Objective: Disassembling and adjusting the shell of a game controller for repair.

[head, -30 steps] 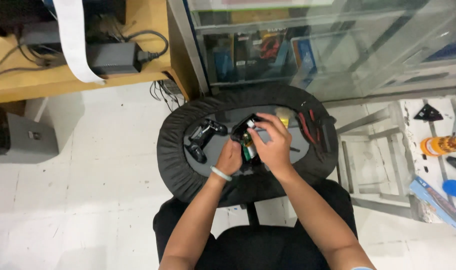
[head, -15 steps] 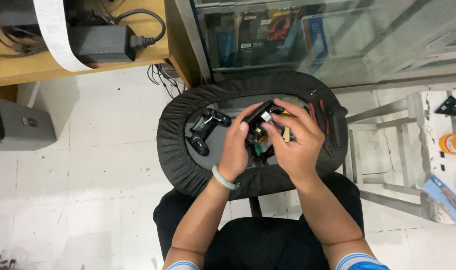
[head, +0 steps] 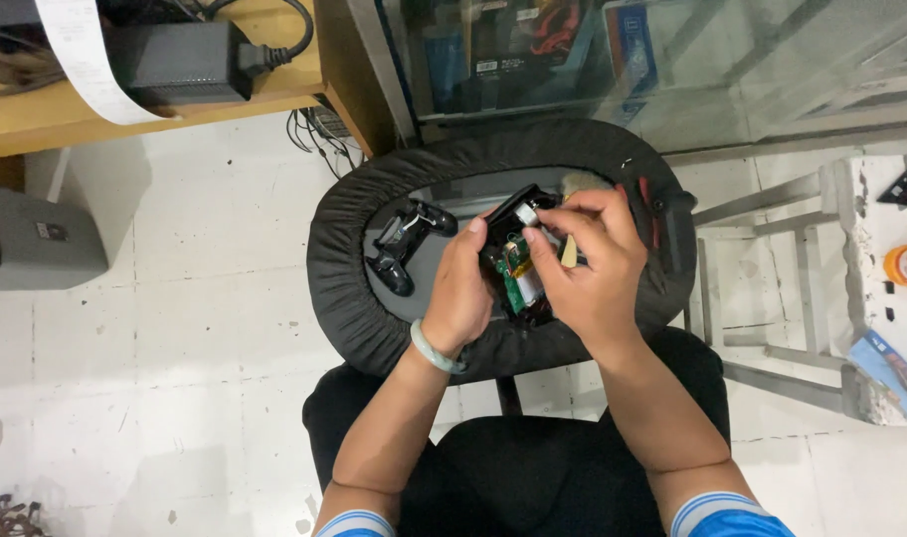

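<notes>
My left hand (head: 463,293) grips an opened black game controller (head: 518,261) by its left side, its green circuit board and small battery showing. My right hand (head: 588,264) is over the controller's right side, with its fingertips pinching a small white part at the upper edge. Both hands hover above a round black padded tray (head: 359,298) that rests on a black chair. A black controller shell half (head: 406,244) lies in the tray to the left of my left hand. A pale green bangle sits on my left wrist.
Red-handled tools (head: 644,204) lie at the tray's right rim. A glass-fronted cabinet (head: 613,60) stands behind the tray, and a wooden shelf with a black power brick (head: 180,60) at upper left. A white metal stool frame (head: 782,278) stands on the right, a grey box (head: 41,244) at far left.
The view has shifted slightly. My right hand's fingers have moved to the upper edge of the controller and pinch the small white part; the left hand keeps its grip.
</notes>
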